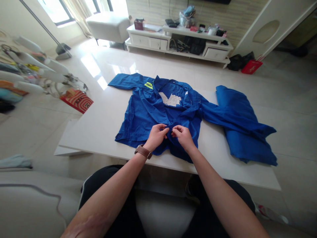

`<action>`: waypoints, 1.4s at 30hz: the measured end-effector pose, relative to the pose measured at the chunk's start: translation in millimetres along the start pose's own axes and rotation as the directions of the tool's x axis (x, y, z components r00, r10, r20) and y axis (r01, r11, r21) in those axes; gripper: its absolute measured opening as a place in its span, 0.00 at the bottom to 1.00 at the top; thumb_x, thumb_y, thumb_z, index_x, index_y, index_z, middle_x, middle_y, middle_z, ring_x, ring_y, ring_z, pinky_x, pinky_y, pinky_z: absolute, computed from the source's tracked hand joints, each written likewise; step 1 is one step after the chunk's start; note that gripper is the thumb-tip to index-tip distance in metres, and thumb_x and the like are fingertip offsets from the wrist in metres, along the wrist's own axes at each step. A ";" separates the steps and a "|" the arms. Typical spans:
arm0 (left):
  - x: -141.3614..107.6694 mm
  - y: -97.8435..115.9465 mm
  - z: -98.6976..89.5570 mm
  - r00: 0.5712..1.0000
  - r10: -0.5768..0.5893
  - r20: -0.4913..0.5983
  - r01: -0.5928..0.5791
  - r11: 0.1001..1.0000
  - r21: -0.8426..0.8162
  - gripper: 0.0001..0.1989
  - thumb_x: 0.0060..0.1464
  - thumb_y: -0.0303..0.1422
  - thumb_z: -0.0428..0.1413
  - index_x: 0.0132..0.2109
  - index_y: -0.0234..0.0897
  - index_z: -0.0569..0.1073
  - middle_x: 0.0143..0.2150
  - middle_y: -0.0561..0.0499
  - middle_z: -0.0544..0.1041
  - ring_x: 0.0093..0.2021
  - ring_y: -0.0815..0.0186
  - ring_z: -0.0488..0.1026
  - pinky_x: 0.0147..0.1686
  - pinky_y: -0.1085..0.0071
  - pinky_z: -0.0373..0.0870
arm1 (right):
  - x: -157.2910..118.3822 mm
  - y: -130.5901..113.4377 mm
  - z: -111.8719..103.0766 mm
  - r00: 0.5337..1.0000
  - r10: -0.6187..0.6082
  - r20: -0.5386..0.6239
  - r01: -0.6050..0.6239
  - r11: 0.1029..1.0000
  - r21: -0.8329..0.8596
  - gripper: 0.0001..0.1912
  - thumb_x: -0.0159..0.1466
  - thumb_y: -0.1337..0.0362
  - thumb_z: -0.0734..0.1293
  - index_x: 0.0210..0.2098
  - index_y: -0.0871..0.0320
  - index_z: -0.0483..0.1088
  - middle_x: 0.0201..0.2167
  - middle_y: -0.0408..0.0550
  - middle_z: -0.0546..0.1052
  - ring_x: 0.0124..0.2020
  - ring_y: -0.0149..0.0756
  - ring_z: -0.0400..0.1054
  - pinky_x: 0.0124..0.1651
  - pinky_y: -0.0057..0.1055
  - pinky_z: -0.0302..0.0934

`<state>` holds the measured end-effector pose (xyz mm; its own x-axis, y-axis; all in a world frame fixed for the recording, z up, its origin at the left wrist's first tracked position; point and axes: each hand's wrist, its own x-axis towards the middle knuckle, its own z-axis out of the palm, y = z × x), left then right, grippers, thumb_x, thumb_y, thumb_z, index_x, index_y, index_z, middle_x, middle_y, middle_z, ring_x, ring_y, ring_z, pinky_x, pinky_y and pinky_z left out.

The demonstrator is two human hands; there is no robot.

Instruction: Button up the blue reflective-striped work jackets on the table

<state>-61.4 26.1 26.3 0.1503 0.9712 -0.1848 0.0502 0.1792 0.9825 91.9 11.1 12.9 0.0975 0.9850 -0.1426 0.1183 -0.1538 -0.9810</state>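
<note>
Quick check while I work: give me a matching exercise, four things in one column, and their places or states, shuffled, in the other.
Column one:
1. jacket
2. watch
3. folded cloth
4. bench

Column two:
A. partly under a sleeve
B. near the window
C. pinched by the left hand and right hand
D. worn on the left arm

Pairs: 1-C, 2-D, 3-A, 4-B
</note>
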 end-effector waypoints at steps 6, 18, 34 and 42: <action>0.8 -3.4 -1.7 0.999 0.023 0.035 -0.025 0.999 0.042 0.10 0.51 0.37 0.60 0.32 0.34 0.76 0.24 0.54 0.73 0.20 0.72 0.68 0.23 0.75 0.63 | -1.6 -1.0 -1.2 0.999 -0.029 0.017 0.029 0.999 -0.025 0.13 0.55 0.53 0.68 0.26 0.56 0.72 0.22 0.45 0.76 0.27 0.37 0.72 0.35 0.33 0.67; -0.7 -3.2 -2.5 0.999 0.025 0.047 -0.029 0.995 0.096 0.09 0.52 0.36 0.59 0.34 0.34 0.76 0.22 0.56 0.72 0.20 0.72 0.68 0.23 0.75 0.63 | -5.9 -0.9 -5.6 0.996 -0.077 0.035 0.082 0.977 -0.197 0.12 0.59 0.54 0.67 0.28 0.56 0.72 0.23 0.44 0.76 0.26 0.34 0.68 0.33 0.31 0.61; 0.2 0.2 -7.3 1.000 0.013 0.003 -0.013 0.995 0.097 0.09 0.50 0.36 0.62 0.34 0.33 0.77 0.27 0.54 0.75 0.22 0.72 0.70 0.23 0.75 0.64 | -8.6 -11.3 -2.9 0.988 -0.150 0.048 0.157 0.965 -0.209 0.12 0.61 0.56 0.65 0.25 0.56 0.70 0.22 0.42 0.74 0.26 0.33 0.66 0.33 0.32 0.58; -0.1 -1.1 -10.1 0.997 0.070 -0.020 -0.064 0.977 0.203 0.07 0.51 0.34 0.61 0.36 0.34 0.77 0.28 0.54 0.74 0.22 0.72 0.69 0.23 0.75 0.64 | -2.5 -6.1 2.1 0.998 0.028 0.055 -0.034 0.993 0.110 0.12 0.54 0.54 0.70 0.25 0.56 0.73 0.21 0.43 0.74 0.25 0.34 0.68 0.33 0.32 0.64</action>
<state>-71.5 27.4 25.4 0.1338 0.9843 -0.1153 0.2399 0.0807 0.9674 88.8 9.7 18.9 0.0460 0.9830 -0.1775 0.0058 -0.1780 -0.9840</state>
